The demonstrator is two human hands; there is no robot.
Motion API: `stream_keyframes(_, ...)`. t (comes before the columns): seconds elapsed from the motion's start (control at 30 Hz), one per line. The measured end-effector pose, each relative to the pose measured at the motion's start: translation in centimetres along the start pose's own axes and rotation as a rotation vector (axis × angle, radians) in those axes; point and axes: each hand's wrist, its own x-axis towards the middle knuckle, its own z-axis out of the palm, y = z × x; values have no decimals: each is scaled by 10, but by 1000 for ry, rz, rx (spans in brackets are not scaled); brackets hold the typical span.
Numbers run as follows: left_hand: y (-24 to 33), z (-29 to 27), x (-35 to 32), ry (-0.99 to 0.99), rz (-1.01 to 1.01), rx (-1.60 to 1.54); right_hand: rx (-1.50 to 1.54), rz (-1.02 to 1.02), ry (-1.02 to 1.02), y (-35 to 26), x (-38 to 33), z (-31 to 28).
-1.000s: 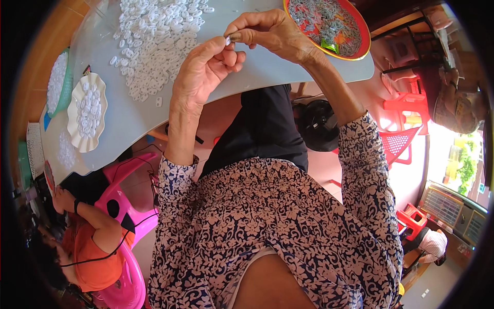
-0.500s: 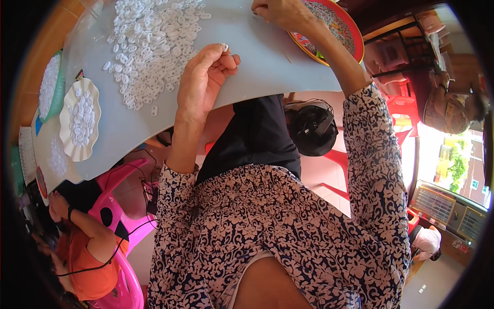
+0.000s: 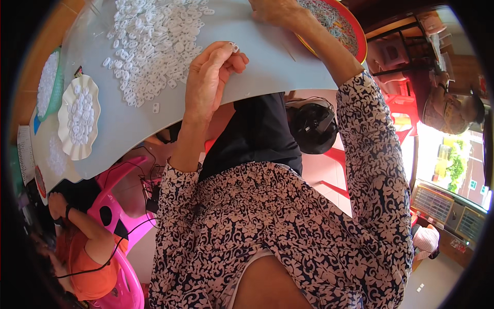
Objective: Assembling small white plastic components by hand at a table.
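Between the thumb and forefinger of my left hand (image 3: 208,77) is a small white two-holed plastic piece (image 3: 234,47), held just above the grey table (image 3: 252,64). To its left spreads a big heap of similar white oval pieces (image 3: 154,46). One loose piece (image 3: 156,107) lies apart at the heap's near side. My right hand (image 3: 275,11) reaches to the top edge of the picture, beside a round red tray (image 3: 358,28) of thin multi-coloured bits. The picture's edge cuts off its fingertips, and what they hold is hidden.
On the left stand a scalloped cream dish (image 3: 66,116) of white pieces and a green basket (image 3: 55,95). A thin stick (image 3: 289,51) lies near the tray. A person in orange (image 3: 95,262) sits on a pink chair (image 3: 135,286). Below the table is a round black object (image 3: 313,129).
My left hand has shifted slightly to the right, still pinching the white piece. The right hand has moved slightly farther up and left, so its fingertips now pass out of the picture.
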Motion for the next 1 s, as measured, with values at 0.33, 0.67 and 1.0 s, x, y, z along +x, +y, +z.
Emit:
stream_keyframes(0.33, -6, -3, 1, 56, 165, 218, 1413, 199, -7, -46, -71, 7)
stream_keyframes(0.67, -9, 2, 1, 89, 158, 341, 1749, 158, 154, -56, -88, 21)
stream_keyframes(1.0, -12, -3, 2, 84, 179, 424, 1775, 137, 213, -64, -89, 22)
